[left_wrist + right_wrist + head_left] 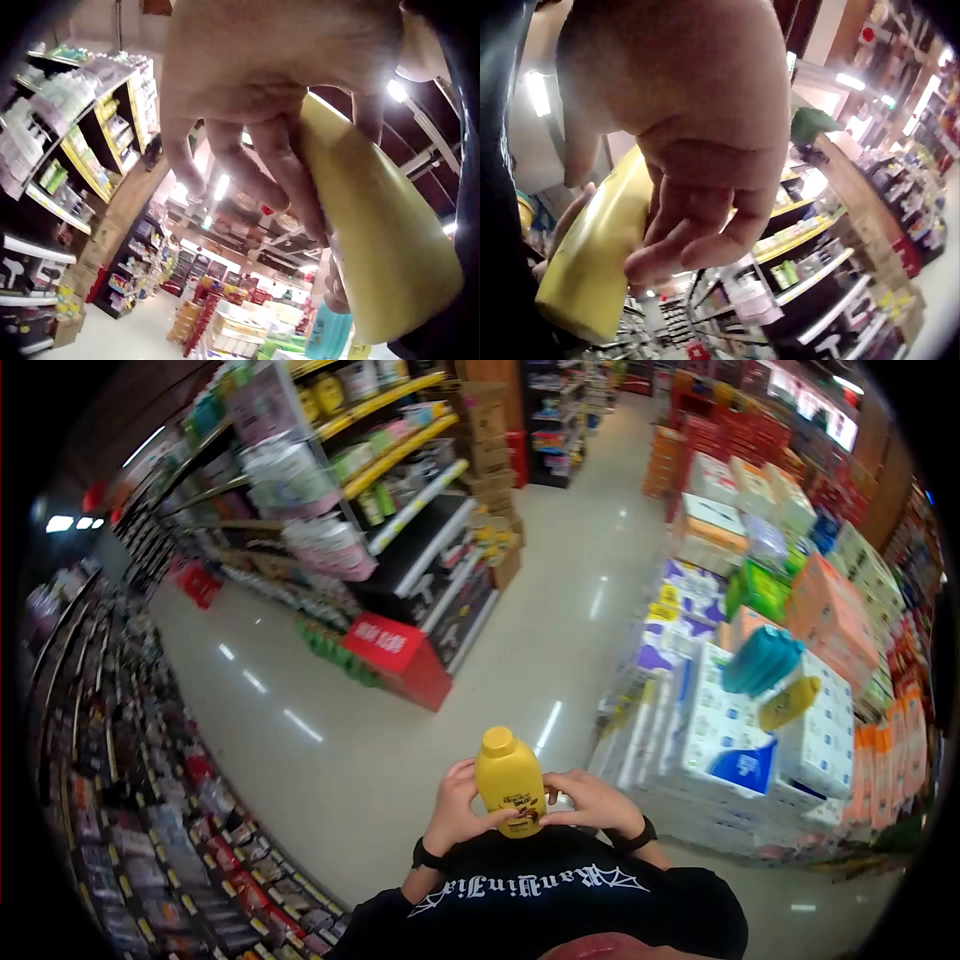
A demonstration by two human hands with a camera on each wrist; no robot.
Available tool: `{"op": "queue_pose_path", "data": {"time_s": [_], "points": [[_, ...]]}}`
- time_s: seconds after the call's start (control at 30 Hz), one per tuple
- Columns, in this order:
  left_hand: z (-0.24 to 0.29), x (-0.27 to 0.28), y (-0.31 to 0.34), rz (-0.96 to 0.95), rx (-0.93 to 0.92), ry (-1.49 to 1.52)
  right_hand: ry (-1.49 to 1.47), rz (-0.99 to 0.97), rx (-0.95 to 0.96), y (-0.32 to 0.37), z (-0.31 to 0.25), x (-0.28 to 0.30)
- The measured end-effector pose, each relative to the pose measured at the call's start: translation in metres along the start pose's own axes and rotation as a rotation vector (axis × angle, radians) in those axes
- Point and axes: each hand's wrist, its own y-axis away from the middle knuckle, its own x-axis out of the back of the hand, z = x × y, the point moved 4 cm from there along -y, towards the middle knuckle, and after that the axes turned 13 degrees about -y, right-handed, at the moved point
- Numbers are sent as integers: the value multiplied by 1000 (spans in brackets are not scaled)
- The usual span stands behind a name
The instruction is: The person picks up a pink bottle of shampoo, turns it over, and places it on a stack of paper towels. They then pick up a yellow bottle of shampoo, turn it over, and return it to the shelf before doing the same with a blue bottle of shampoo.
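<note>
Before the black shirt (560, 910), my left grip (456, 802) and right grip (597, 802) pinched the yellow bottle (508, 775) between them, its cap (498, 739) pointing outward. Light, even pressure, clear of the label (523, 808), seemed steadiest. I counted one held bottle, one cap, and another yellow bottle (788, 704) on stacked packs (712, 732).

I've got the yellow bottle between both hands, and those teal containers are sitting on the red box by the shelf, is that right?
Not quite: the head view shows the teal containers on white-and-blue packs. The yellow bottle is indeed between your left hand and right hand.
</note>
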Motion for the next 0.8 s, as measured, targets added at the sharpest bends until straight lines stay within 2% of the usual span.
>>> {"op": "queue_pose_path", "data": {"time_s": [0.13, 0.27, 0.4, 0.57, 0.63, 0.8], "points": [[-45, 76, 62, 62, 91, 7, -43, -140, 95, -86, -16, -81], [-92, 126, 126, 189, 204, -47, -35, -277, 154, -155, -25, -155], [-110, 163, 176, 249, 406, 25, -37, -516, 33, -211, -46, -206], [-151, 189, 217, 355, 548, 26, -153, -621, 84, -265, -45, -259], [-160, 202, 221, 415, 586, 41, -211, -621, 142, -288, -42, -275], [-203, 226, 219, 552, 700, -2, -242, -715, 143, -358, -42, -297]]}}
